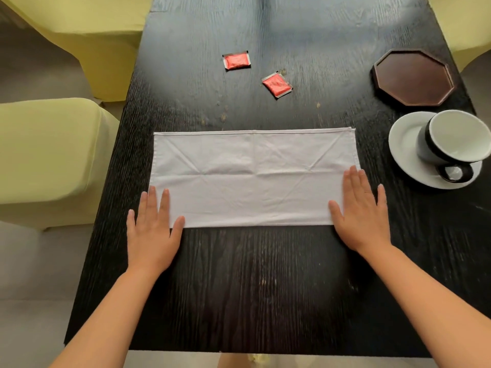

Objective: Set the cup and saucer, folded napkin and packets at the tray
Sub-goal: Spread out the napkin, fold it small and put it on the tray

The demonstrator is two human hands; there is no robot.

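Bench (pixel 255 274): dark wood grain; all items are carried on it.
Napkin (pixel 252 179): white cloth, laid flat as a long rectangle across the middle of the bench; crease lines are seen on it.
Left hand (pixel 152 229): laid flat, fingers straight and spread, fingertips pressed on the napkin's near left corner; nothing is gripped.
Right hand (pixel 362 208): laid flat, fingers straight, pressed on the napkin's right end; nothing is gripped.
Packets: two red ones, lying apart beyond the napkin, one farther left (pixel 237 61), one nearer right (pixel 276 85), tilted.
Tray (pixel 414 77): dark octagonal, at far right.
Saucer (pixel 406 144): white, just near of the tray, right of the napkin.
Cup (pixel 451 140): black outside, white inside, tipped on the saucer.
Chairs (pixel 50 160): yellow-covered, seen at left.
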